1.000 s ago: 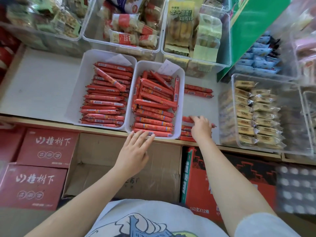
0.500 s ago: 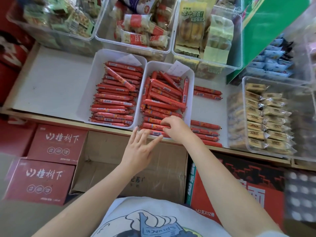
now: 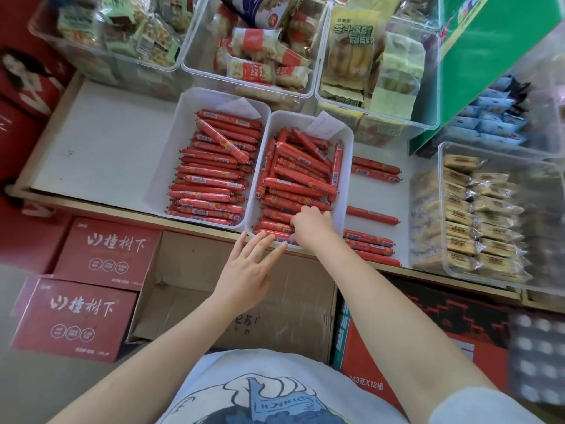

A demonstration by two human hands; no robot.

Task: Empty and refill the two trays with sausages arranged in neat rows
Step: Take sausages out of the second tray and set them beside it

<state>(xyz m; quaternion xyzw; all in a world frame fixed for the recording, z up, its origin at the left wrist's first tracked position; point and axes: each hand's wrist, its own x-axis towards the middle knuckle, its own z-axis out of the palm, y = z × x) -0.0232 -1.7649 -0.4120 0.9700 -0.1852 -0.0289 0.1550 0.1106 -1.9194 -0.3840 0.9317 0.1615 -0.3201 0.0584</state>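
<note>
Two white trays, the left tray (image 3: 171, 166) and the right tray (image 3: 347, 179), are set side by side on the shelf (image 3: 101, 154), both filled with red sausages (image 3: 211, 182) (several more lie loose to the right). The right hand (image 3: 310, 224) is curled onto sausages at the right tray's near end, though an actual grip cannot be made out. The left hand (image 3: 247, 267) is held flat, fingers straight, at that tray's near rim.

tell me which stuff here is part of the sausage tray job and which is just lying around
Part of the job:
- left tray, sausages mostly in rows
- right tray, sausages jumbled
- loose sausages on the shelf right of it
- right hand in the right tray
- left hand at its near edge

Just lying about:
- clear snack bins behind
- biscuit bin
- red cartons below
</note>
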